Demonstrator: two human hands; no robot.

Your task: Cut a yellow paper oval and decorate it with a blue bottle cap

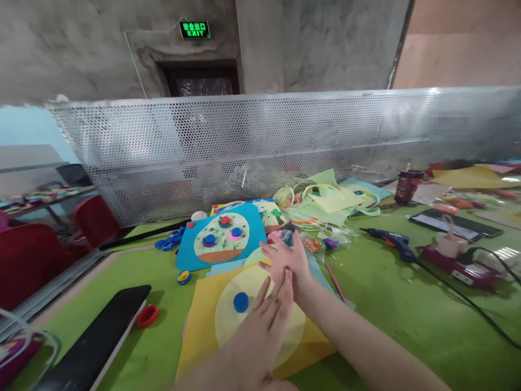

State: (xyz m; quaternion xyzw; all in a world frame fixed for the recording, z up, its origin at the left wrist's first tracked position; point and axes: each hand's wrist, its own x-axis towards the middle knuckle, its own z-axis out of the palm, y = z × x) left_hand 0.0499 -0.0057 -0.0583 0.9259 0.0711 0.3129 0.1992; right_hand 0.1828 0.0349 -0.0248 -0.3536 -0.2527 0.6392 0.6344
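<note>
My left hand [266, 320] reaches up from the bottom with its fingers stretched out, their tips against the palm side of my right hand. My right hand [287, 262] has its fingers spread, above the top edge of a yellow sheet [199, 320]. Whatever may lie between the hands is hidden. On the sheet is a pale yellow paper circle [226, 326], with a blue bottle cap [241, 302] on it, left of my left hand. Behind lies a blue card [187, 252] bearing a decorated circle with red and blue caps.
A black flat device [101, 331] and a red ring-shaped cap [147, 315] lie left, with blue scissors [171, 239] farther back. To the right are a glue gun [393, 241], a purple power strip [459, 266] and a cup [408, 187]. Paper scraps [334, 198] pile near the perforated metal screen [252, 130].
</note>
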